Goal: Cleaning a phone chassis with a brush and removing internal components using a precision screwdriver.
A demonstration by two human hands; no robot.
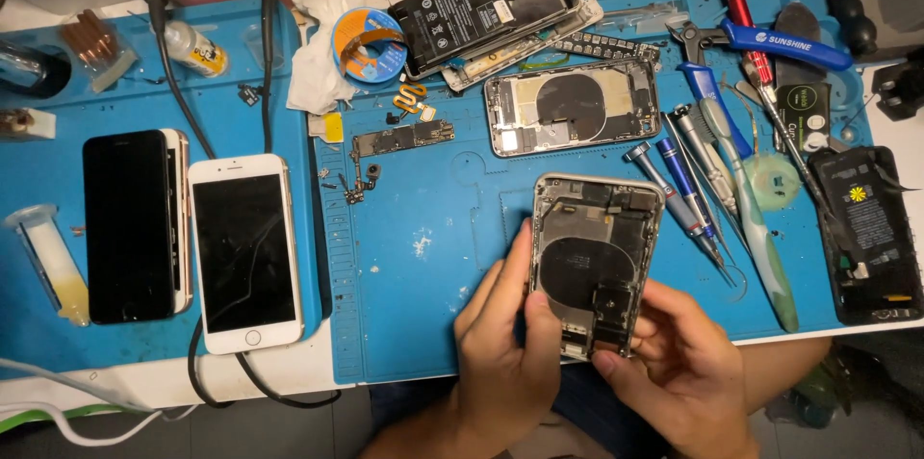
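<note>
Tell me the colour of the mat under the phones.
Blue: the work mat is plain blue with pale scuffs, clearest in the head view.

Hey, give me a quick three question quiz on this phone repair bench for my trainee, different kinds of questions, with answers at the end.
1. True or false: both hands grip the opened phone housing.
2. What colour is the work mat?
3. The white phone lies: A) face up, B) face down.

Key:
1. True: the left hand and right hand hold its lower end.
2. Blue.
3. A.
</note>
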